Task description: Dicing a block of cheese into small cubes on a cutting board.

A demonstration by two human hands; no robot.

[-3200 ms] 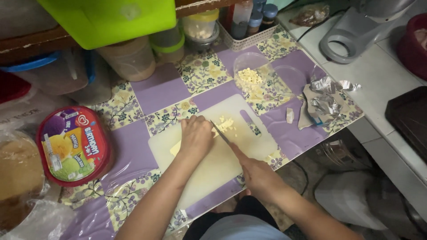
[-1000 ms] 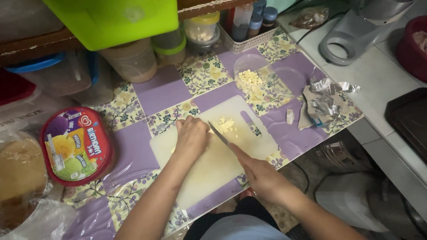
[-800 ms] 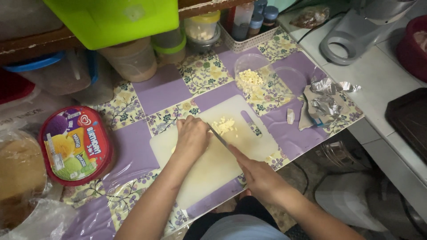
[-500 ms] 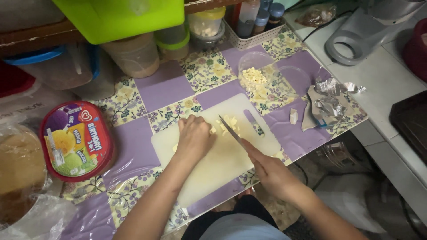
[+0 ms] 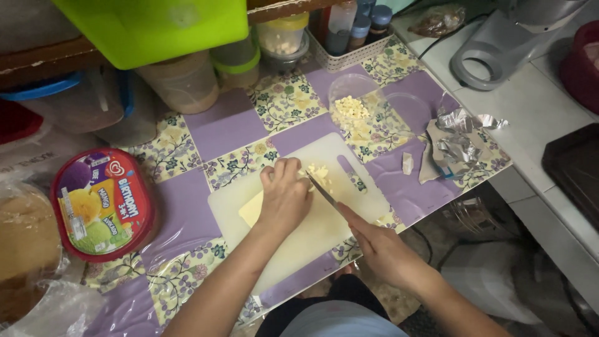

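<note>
A white cutting board (image 5: pixel 293 249) lies on the purple flowered tablecloth. My left hand (image 5: pixel 284 196) presses down on a pale yellow block (image 5: pixel 251 210), fingers curled over its right end. My right hand (image 5: pixel 374 240) grips a knife (image 5: pixel 321 190) whose blade points up-left and meets the block beside my left fingertips. Small cut yellow cubes (image 5: pixel 319 172) lie just past the blade. A clear tub (image 5: pixel 359 112) behind the board holds more of the same cubes.
A red oval ice cream tub (image 5: pixel 100 203) sits at left, bread in plastic (image 5: pixel 28 240) beyond it. Crumpled foil wrapper (image 5: pixel 455 146) lies right of the board. Jars, a bottle basket (image 5: pixel 346 37) and a green bin (image 5: pixel 156 28) line the back; a grey appliance (image 5: pixel 499 43) stands at right.
The knife keeps slicing at the block's right end with small up-and-down moves. My left hand has stayed on the block. The view has shifted slightly.
</note>
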